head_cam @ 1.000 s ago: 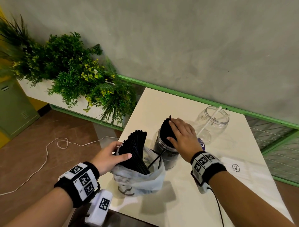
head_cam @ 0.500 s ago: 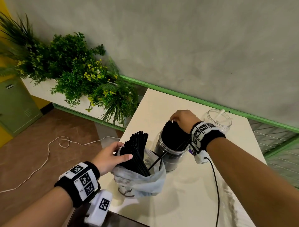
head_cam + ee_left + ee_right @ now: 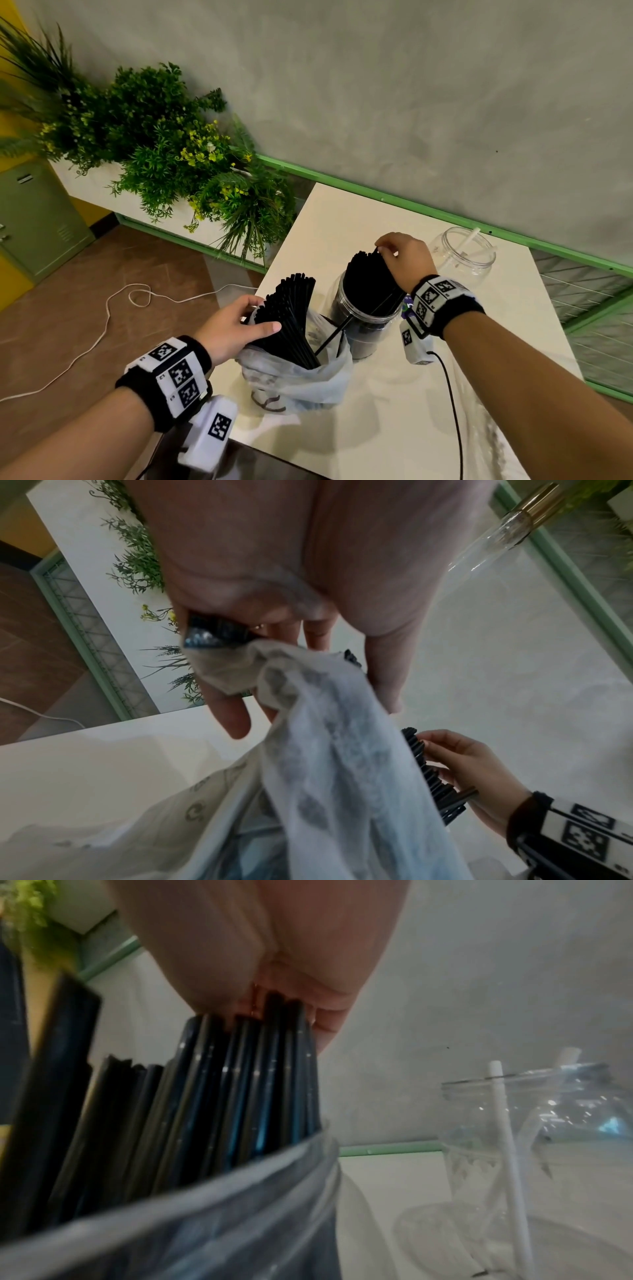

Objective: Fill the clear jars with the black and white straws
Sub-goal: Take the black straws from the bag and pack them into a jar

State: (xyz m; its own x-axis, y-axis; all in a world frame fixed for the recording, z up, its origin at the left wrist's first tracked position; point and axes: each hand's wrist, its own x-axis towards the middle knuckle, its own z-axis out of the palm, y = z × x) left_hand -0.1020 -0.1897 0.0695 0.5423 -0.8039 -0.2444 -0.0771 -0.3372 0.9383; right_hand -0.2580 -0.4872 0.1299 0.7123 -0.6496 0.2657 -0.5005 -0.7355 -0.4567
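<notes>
A bundle of black straws stands in a thin plastic bag at the table's near left. My left hand grips this bundle, thumb in front and fingers behind; the bag fills the left wrist view. Just right stands a clear jar packed with black straws. My right hand curls over their far tops and pinches them; these straws show close in the right wrist view. Behind, a second clear jar holds white straws.
The white table meets a grey wall with a green rail. A planter of green plants stands left, and a white cable lies on the floor. Wire mesh borders the right. A black cord trails from my right wrist.
My right hand went from lying flat on the jar's straws to reaching over them, wrist raised, fingers curled on the far tips. The left hand kept its grip on the bundle.
</notes>
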